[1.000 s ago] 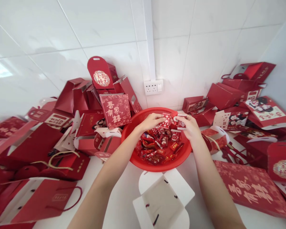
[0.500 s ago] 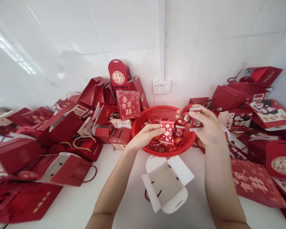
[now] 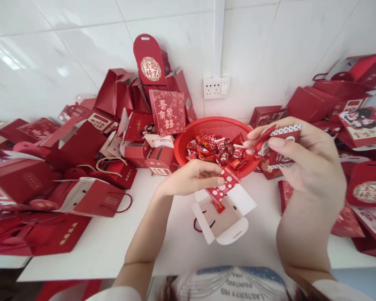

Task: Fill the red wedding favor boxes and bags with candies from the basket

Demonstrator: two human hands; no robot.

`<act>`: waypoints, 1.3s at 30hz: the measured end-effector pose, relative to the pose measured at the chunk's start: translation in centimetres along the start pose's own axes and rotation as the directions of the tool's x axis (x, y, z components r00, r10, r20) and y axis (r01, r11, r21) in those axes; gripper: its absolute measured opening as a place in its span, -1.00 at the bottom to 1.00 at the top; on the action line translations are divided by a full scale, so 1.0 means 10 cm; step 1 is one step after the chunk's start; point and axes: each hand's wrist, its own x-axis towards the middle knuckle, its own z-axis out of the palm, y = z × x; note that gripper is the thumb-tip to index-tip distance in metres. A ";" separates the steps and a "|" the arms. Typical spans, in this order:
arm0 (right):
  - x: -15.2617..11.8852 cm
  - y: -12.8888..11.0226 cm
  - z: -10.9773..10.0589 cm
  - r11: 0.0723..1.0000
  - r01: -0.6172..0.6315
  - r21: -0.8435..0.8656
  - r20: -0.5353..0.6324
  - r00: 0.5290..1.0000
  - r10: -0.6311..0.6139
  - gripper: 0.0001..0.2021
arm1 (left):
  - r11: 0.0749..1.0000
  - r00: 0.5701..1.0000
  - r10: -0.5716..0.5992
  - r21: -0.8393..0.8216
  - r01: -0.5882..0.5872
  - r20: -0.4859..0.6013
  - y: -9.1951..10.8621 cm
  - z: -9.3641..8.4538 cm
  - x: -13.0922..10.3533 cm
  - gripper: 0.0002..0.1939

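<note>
My left hand (image 3: 191, 177) pinches a red candy packet with white dots (image 3: 224, 186) above the open gift box (image 3: 228, 231), whose white inside faces up and whose flaps are spread. Under that packet a small red-wrapped sweet (image 3: 218, 206) shows at the box's far side; whether it rests inside or is falling I cannot tell. On the right, my right hand (image 3: 316, 167) has its fingers closed on red candy packets (image 3: 282, 148) with dotted edges, held higher than the box. Behind both hands stands a red plastic basket (image 3: 179, 146) with many wrapped sweets (image 3: 221, 146).
Red gift boxes (image 3: 81, 142) are heaped on the left and more (image 3: 313, 102) on the right. A tall box (image 3: 148, 58) leans by the tiled wall, near a socket (image 3: 216, 88). The white table's front edge (image 3: 97, 279) is close to my body.
My left hand has moved its dotted packet from over the basket to over the gift box. The small red sweet now shows there. My right hand has drawn back rightwards with its packets. The view has tilted down.
</note>
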 end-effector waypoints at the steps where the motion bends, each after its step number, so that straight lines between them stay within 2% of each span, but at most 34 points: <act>1: -0.01 0.00 0.00 1.000 0.000 -0.024 0.009 1.000 0.000 -0.93 | 0.999 1.000 -0.005 0.035 0.004 0.027 -0.01 -0.01 -0.01 -0.77; 5: -0.03 0.04 0.02 0.996 0.014 -0.084 0.032 0.999 -0.012 -0.93 | 0.985 0.981 -0.079 0.166 0.049 0.180 -0.04 0.00 -0.05 -0.68; 7: -0.03 0.09 0.03 0.994 0.017 -0.110 0.051 0.999 -0.011 -0.93 | 0.974 0.973 -0.095 0.222 0.048 0.209 -0.04 0.01 -0.06 -0.65; 10: -0.04 0.14 0.02 0.986 0.020 -0.165 0.097 0.995 -0.004 -0.92 | 0.954 0.989 -0.088 0.297 0.047 0.123 -0.04 0.01 -0.07 -0.67; 14: -0.03 0.11 0.05 0.948 0.071 -0.310 0.217 0.976 -0.002 -0.92 | 0.970 0.999 0.009 0.243 0.003 -0.048 -0.03 -0.01 -0.10 -0.70; 16: -0.02 0.07 0.09 0.920 0.103 -0.377 0.320 0.947 0.025 -0.94 | 0.983 0.992 0.062 0.180 -0.042 -0.108 0.00 -0.02 -0.12 -0.70; 19: -0.03 0.04 0.14 0.892 0.118 -0.436 0.458 0.882 0.107 -0.91 | 0.988 0.987 0.110 0.118 -0.096 -0.117 0.06 -0.05 -0.18 -0.68; 21: -0.05 0.06 0.16 0.882 0.106 -0.459 0.544 0.818 0.185 -0.88 | 0.981 0.988 0.118 0.165 -0.100 -0.104 0.10 -0.09 -0.23 -0.72; 23: -0.06 0.09 0.17 0.873 0.118 -0.474 0.641 0.726 0.250 -0.85 | 0.966 0.989 0.105 0.249 -0.077 -0.101 0.12 -0.15 -0.31 -0.75; 25: -0.06 0.14 0.19 0.860 0.173 -0.480 0.747 0.594 0.298 -0.80 | 0.951 0.988 0.086 0.305 -0.043 -0.129 0.14 -0.21 -0.39 -0.75; 28: -0.02 0.22 0.23 0.841 0.275 -0.467 0.859 0.368 0.356 -0.73 | 0.942 0.973 0.079 0.335 -0.002 -0.216 0.14 -0.29 -0.50 -0.74; 29: -0.01 0.25 0.25 0.836 0.295 -0.462 0.872 0.322 0.368 -0.73 | 0.941 0.968 0.079 0.338 0.006 -0.238 0.14 -0.30 -0.52 -0.74; 30: 0.01 0.27 0.26 0.837 0.304 -0.455 0.879 0.302 0.368 -0.73 | 0.941 0.965 0.079 0.338 0.011 -0.251 0.14 -0.31 -0.54 -0.75; 31: 0.03 0.29 0.27 0.840 0.309 -0.446 0.882 0.313 0.353 -0.74 | 0.942 0.962 0.080 0.337 0.013 -0.260 0.14 -0.32 -0.56 -0.75; 32: 0.04 0.31 0.28 0.845 0.310 -0.437 0.877 0.355 0.323 -0.75 | 0.942 0.961 0.082 0.335 0.012 -0.265 0.14 -0.32 -0.56 -0.75; 35: 0.04 0.33 0.29 0.871 0.258 -0.418 0.811 0.539 0.229 -0.79 | 0.946 0.965 0.084 0.325 0.001 -0.249 0.15 -0.28 -0.53 -0.75; 37: 0.02 0.33 0.30 0.905 0.096 -0.415 0.725 0.636 0.265 -0.79 | 0.951 0.969 0.091 0.308 -0.016 -0.230 0.17 -0.23 -0.48 -0.74; 39: -0.01 0.34 0.31 0.922 -0.131 -0.363 0.638 0.687 0.349 -0.75 | 0.959 0.961 0.104 0.282 -0.028 -0.258 0.18 -0.16 -0.41 -0.71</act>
